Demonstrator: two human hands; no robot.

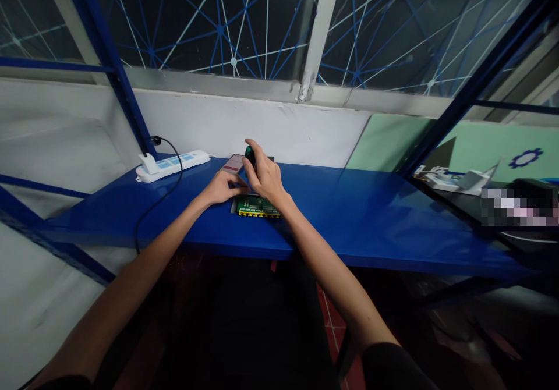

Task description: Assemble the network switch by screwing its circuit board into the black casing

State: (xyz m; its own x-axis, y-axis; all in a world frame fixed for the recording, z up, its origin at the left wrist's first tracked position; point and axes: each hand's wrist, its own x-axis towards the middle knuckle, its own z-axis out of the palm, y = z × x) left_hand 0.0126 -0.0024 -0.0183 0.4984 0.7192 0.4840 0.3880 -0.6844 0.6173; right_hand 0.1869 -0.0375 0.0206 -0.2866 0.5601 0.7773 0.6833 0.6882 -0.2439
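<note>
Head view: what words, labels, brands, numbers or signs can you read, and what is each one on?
No words or numbers can be read.
Green panel, right: blue gear sign, no legible lettering.
Phone-like slab: screen marks too small to read.
Circuit board: markings too small to read.
Power strip: any print too blurred to read.

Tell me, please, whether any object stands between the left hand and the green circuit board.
No object visibly stands between the left hand and the green circuit board, though the right hand hides part of it.
</note>
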